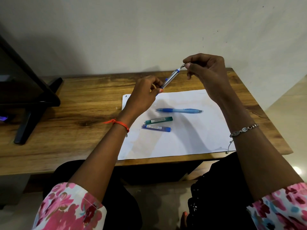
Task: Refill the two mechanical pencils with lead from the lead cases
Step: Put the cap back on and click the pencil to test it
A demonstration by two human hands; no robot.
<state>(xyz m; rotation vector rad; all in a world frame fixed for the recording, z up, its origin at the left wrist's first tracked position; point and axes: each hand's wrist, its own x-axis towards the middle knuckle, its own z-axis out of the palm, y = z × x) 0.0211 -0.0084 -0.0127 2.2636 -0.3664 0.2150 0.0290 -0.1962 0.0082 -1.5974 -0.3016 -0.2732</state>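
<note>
While the mechanical pencil (pixel 170 78) is held aloft, slanting up-right, its lower barrel is pinched by the left hand (pixel 144 95); its cap end is gripped by right hand (pixel 205 72) fingers (pixel 189 65).

Surface (pixel 79 100): wooden, grained.
Right part, reaching near edge: white paper sheet (pixel 191 140).
Left end: black stand (pixel 33 103).
</note>
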